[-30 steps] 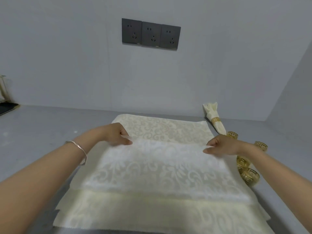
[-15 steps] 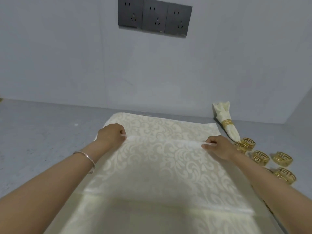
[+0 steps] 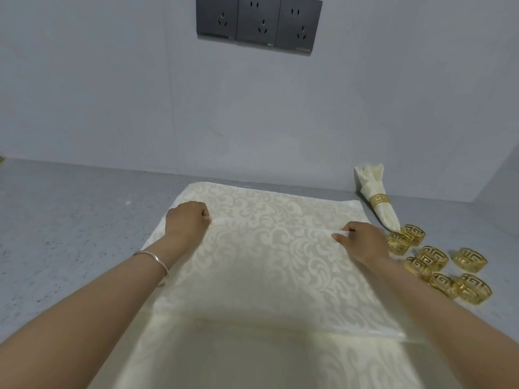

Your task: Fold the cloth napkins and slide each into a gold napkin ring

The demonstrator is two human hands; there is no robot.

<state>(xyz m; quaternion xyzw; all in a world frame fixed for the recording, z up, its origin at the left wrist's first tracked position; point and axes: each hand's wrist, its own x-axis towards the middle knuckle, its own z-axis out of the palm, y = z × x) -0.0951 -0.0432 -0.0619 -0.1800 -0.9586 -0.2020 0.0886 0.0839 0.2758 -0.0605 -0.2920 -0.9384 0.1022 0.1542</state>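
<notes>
The left hand (image 3: 186,219) and right hand (image 3: 362,242) each pinched one end of the napkin (image 3: 266,265) edge, which should go evenly toward 12 o'clock, corners matched.

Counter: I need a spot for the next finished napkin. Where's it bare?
Bare counter lies left of the napkin stack, up to the wall. Crowded on the right: gold rings cluster beside the right hand, below the ringed napkin.

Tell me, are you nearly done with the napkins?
Not nearly. One finished napkin sits in its ring by the wall. The left hand and right hand pinch the top napkin mid-fold. Several loose rings wait empty, with more cloth underneath.
</notes>
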